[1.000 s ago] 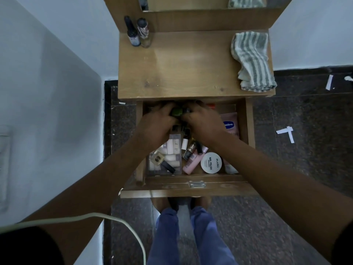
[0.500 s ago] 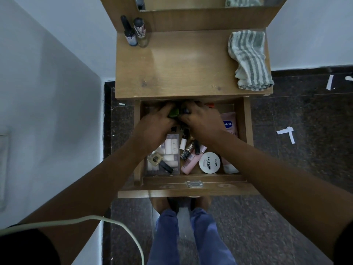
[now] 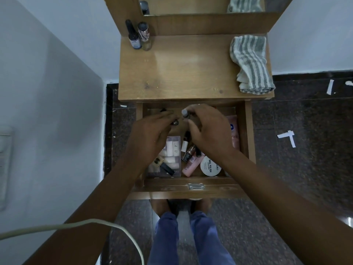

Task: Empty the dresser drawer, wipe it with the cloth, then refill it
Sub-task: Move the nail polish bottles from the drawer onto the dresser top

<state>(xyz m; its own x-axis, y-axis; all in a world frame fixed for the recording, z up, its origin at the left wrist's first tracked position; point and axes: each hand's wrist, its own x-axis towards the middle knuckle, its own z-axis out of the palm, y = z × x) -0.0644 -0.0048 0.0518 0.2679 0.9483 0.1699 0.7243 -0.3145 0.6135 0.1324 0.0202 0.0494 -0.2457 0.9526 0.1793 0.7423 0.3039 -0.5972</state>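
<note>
Both hands working in open drawer (image 3: 246, 131): right hand (image 3: 208, 131) pinching small grey-capped bottle (image 3: 185, 113), left hand (image 3: 152, 136) gripping dark bottle (image 3: 174, 122); cloth (image 3: 250, 64) lying on dresser top (image 3: 191, 73)

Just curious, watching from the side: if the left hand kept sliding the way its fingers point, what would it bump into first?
Probably the small grey-capped bottle that the right hand pinches; the left hand points right at it, with a dark-capped bottle at its fingertips. Depth is unclear.

A pale cable (image 3: 107, 223) curves near left, and white paper scraps (image 3: 287, 137) dot the dark floor (image 3: 305, 159).
</note>
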